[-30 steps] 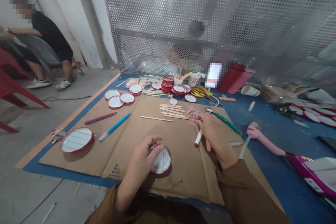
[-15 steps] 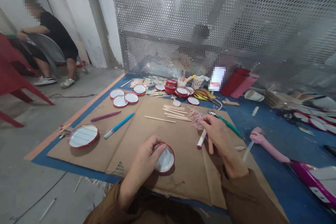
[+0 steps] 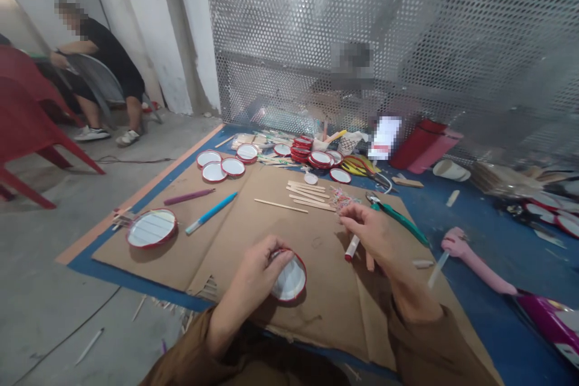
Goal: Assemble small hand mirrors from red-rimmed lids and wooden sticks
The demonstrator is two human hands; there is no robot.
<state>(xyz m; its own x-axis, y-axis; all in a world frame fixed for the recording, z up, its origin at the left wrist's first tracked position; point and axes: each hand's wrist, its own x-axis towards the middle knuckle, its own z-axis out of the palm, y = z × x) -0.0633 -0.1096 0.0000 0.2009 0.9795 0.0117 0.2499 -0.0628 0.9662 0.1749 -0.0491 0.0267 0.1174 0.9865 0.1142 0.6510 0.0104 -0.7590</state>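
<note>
My left hand (image 3: 256,272) is closed on the edge of a round white lid with a red rim (image 3: 292,280), thumb on top, at the front of the cardboard sheet (image 3: 244,223). My right hand (image 3: 373,235) hovers just in front of a small heap of thin multicoloured bits (image 3: 342,198). Its thumb and fingertips are pinched together; whatever is between them is too small to name. Beneath that hand lie a white marker with a red end (image 3: 351,248) and an orange-brown stick (image 3: 370,262), partly hidden. Flat wooden sticks (image 3: 310,194) lie beyond the lid.
Left on the cardboard are a lid with sticks across it (image 3: 151,229), a blue pen (image 3: 211,213) and a purple pen (image 3: 189,196). Green-handled pliers (image 3: 402,220) and a pink glue gun (image 3: 479,262) lie right. More lids (image 3: 233,166) and a phone (image 3: 384,139) stand behind.
My right hand has drawn back a little from the heap of coloured bits, toward the lid, uncovering more of the heap. My left hand still holds the lid. The whole view has shifted slightly.
</note>
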